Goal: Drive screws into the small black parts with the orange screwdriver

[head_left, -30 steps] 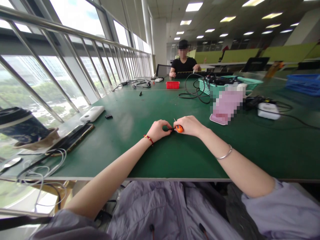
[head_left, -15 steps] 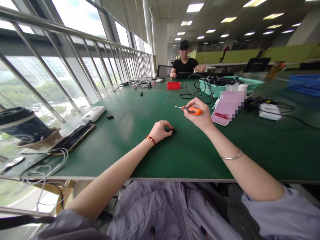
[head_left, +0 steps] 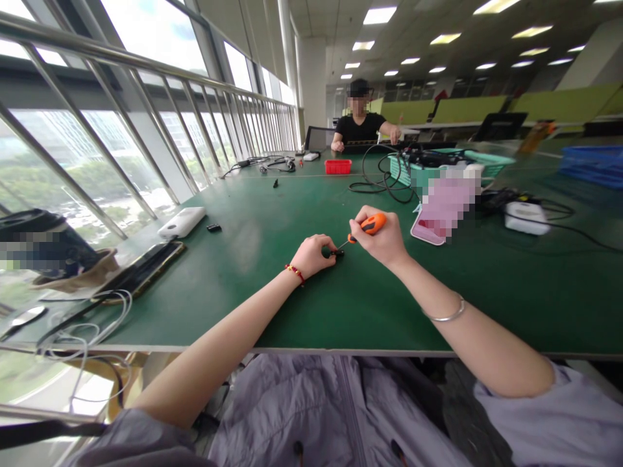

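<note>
My left hand (head_left: 314,255) rests on the green table (head_left: 243,292), its thumb and fingers closed on a small black part (head_left: 339,252) that lies against the tabletop. What kind of part it is I cannot make out. In my right hand (head_left: 384,241) is a screwdriver (head_left: 372,224) with an orange and black handle, gripped with the fingers wrapped round it. Its thin metal shaft slants down to the left, and the tip is at the small black part. Whether the tip touches it is too small to tell.
A pink-screened phone (head_left: 445,207) leans near a green basket (head_left: 403,172) of cables at right. Further back are a red bin (head_left: 337,167) and a seated person (head_left: 360,126). At left lie a white box (head_left: 182,222), a black piece (head_left: 213,227), another phone (head_left: 150,272) and a cup (head_left: 43,243).
My right hand has come down and left, tilting the screwdriver from nearly level to pointing down at the black part. My left hand stays in place. The person opposite has moved an arm.
</note>
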Action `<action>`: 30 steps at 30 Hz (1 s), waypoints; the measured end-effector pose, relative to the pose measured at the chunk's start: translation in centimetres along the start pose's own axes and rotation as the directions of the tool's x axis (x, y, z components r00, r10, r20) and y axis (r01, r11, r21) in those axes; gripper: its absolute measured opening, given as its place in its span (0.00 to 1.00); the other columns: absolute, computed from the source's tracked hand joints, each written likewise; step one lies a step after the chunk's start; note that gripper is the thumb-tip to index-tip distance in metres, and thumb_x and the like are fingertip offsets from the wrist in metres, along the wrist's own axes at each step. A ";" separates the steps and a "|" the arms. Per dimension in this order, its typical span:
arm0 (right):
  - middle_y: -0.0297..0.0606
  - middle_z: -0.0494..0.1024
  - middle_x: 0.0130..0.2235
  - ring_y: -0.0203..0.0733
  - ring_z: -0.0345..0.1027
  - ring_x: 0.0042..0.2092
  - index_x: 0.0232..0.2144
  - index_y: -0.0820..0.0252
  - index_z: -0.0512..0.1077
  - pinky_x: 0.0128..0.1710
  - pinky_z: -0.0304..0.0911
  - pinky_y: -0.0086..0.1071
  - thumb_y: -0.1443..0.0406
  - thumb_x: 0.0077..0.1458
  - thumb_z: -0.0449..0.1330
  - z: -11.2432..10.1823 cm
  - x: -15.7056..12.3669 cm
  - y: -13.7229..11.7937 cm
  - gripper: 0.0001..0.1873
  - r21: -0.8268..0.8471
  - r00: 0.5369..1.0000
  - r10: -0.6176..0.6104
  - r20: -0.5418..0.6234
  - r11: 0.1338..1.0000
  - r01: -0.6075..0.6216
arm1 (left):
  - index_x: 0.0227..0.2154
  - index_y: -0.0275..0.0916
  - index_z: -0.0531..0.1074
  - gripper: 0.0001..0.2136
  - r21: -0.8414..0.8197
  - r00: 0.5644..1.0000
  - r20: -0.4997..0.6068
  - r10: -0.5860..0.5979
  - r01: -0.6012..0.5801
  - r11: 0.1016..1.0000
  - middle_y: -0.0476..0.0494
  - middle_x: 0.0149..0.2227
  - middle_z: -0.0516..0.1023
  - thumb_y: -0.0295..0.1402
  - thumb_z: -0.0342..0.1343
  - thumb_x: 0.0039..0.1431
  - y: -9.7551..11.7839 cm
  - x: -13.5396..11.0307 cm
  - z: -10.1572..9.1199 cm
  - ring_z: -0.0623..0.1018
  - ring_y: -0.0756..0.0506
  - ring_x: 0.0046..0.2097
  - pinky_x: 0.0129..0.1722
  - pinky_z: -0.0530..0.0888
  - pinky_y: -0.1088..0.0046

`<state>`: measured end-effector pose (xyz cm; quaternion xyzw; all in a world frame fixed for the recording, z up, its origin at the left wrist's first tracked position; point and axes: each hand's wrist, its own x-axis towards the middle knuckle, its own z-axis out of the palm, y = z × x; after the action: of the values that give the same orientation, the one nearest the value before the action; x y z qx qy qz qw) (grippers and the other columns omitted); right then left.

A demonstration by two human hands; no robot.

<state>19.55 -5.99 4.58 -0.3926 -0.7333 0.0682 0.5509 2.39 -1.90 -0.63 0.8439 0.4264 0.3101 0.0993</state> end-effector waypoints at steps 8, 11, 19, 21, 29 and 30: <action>0.30 0.67 0.19 0.32 0.59 0.21 0.18 0.57 0.61 0.25 0.56 0.26 0.62 0.48 0.55 0.4 -0.1 0.4 0.11 -0.027 0.999 -0.016 0.038 0.999 0.017 | 0.25 0.37 0.72 0.03 -0.052 1.000 0.004 -0.004 0.004 0.999 0.48 0.30 0.76 0.26 0.57 0.43 -0.1 -0.1 0.2 0.75 0.49 0.32 0.34 0.72 0.74; 0.30 0.67 0.18 0.31 0.58 0.21 0.18 0.57 0.61 0.25 0.55 0.26 0.61 0.48 0.55 0.5 -0.3 0.4 0.11 -0.037 0.999 -0.020 0.032 0.999 0.022 | 0.24 0.36 0.72 0.03 -0.071 1.000 0.000 0.003 -0.003 0.997 0.48 0.29 0.75 0.25 0.57 0.43 -0.2 -0.1 0.2 0.74 0.50 0.31 0.33 0.72 0.75; 0.31 0.68 0.19 0.32 0.59 0.22 0.19 0.57 0.60 0.25 0.56 0.26 0.59 0.49 0.54 0.6 -0.5 0.0 0.12 -0.064 0.999 -0.024 0.026 0.998 0.025 | 0.24 0.36 0.71 0.03 -0.074 1.000 -0.013 0.010 -0.011 0.997 0.48 0.28 0.74 0.25 0.57 0.43 -0.2 -0.1 0.3 0.73 0.50 0.30 0.32 0.72 0.75; 0.31 0.68 0.19 0.32 0.58 0.21 0.18 0.57 0.60 0.25 0.56 0.26 0.59 0.49 0.54 0.6 -0.5 0.0 0.12 -0.060 0.999 -0.029 0.019 0.998 0.030 | 0.24 0.36 0.72 0.03 -0.080 1.000 -0.011 0.011 -0.012 0.997 0.48 0.28 0.74 0.25 0.57 0.43 -0.2 -0.1 0.3 0.73 0.50 0.30 0.32 0.72 0.75; 0.31 0.70 0.20 0.33 0.61 0.22 0.21 0.57 0.63 0.26 0.57 0.25 0.59 0.49 0.55 0.7 -0.4 0.1 0.10 -0.111 0.999 -0.011 0.050 0.994 0.016 | 0.24 0.36 0.72 0.03 -0.083 1.000 0.004 0.008 -0.007 0.997 0.49 0.29 0.74 0.25 0.57 0.43 -0.2 0.0 0.3 0.73 0.51 0.29 0.32 0.73 0.75; 0.31 0.70 0.21 0.33 0.62 0.23 0.22 0.57 0.63 0.27 0.58 0.25 0.59 0.49 0.55 0.7 -0.4 0.1 0.10 -0.110 0.999 -0.017 0.044 0.994 0.022 | 0.24 0.36 0.73 0.03 -0.083 1.000 0.003 0.007 -0.007 0.997 0.49 0.29 0.73 0.25 0.57 0.43 -0.2 0.0 0.3 0.73 0.51 0.29 0.32 0.73 0.76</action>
<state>19.04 -5.92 3.94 -0.4138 -0.7514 0.0305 0.5132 2.39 -1.73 -0.94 0.8410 0.4101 0.3265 0.1338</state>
